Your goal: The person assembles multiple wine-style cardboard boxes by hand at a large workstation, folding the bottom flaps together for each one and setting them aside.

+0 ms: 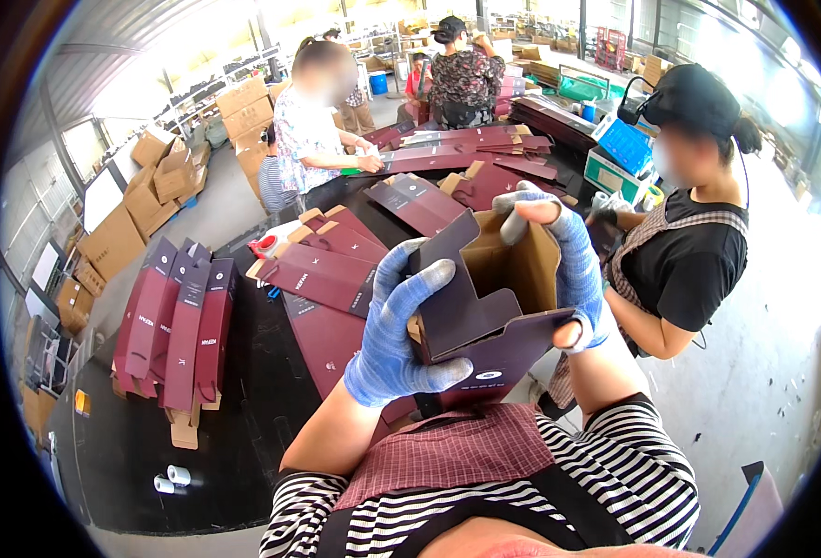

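A dark purple cardboard box [513, 358] with a brown inside is held upright close to my chest, its open end facing up and one flap standing. My left hand [406, 321], in a blue knit glove with grey fingertips, grips its left side and flap. My right hand [569, 265], gloved too with some bare fingertips, wraps the right side, fingers over the rim. Just beyond the box, flat maroon cartons [322, 279] lie overlapped on the black table [262, 409]. The box's lower end is hidden near my checked apron.
Several folded maroon boxes [173, 325] stand in a row at the left. Two white rolls [178, 475] and a red tape roll [264, 245] sit on the table. A co-worker in a black cap [699, 205] stands close at right; others work across the table. Brown cartons [164, 172] are stacked beyond.
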`<state>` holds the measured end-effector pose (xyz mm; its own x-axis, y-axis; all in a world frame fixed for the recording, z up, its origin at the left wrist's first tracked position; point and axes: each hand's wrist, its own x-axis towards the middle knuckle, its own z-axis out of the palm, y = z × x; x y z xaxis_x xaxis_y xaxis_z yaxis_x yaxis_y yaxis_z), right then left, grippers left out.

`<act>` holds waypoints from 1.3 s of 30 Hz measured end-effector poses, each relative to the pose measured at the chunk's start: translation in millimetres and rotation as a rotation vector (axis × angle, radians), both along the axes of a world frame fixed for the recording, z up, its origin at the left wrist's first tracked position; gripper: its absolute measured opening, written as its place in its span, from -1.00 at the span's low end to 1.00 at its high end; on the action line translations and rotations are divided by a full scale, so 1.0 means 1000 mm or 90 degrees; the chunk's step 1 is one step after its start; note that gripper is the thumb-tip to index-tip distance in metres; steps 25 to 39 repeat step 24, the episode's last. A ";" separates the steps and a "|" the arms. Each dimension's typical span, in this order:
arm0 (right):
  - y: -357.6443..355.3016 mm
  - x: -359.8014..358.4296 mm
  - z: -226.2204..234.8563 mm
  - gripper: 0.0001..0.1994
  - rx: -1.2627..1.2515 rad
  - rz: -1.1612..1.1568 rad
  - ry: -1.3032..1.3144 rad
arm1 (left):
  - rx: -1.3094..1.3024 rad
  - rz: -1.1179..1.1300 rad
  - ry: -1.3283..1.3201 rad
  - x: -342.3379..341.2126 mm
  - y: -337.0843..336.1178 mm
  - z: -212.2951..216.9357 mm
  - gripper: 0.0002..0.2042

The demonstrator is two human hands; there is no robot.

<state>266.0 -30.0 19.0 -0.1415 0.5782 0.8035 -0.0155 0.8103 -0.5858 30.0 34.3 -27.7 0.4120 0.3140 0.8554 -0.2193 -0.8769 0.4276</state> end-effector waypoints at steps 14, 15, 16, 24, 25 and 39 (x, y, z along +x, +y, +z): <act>0.001 0.009 -0.003 -0.06 -0.021 -0.059 -0.019 | 0.050 -0.004 0.030 0.001 0.005 0.002 -0.16; -0.002 0.010 0.001 -0.12 -0.034 -0.046 -0.027 | 0.052 0.003 0.031 -0.001 0.005 0.002 -0.17; -0.005 0.011 0.006 -0.18 -0.047 -0.034 -0.036 | 0.054 0.010 0.033 -0.001 0.005 0.001 -0.17; -0.016 -0.008 -0.001 -0.28 -0.140 -0.005 0.154 | 0.049 -0.016 0.010 0.002 0.000 0.002 -0.18; -0.016 -0.008 -0.001 -0.28 -0.140 -0.005 0.154 | 0.049 -0.016 0.010 0.002 0.000 0.002 -0.18; -0.016 -0.008 -0.001 -0.28 -0.140 -0.005 0.154 | 0.049 -0.016 0.010 0.002 0.000 0.002 -0.18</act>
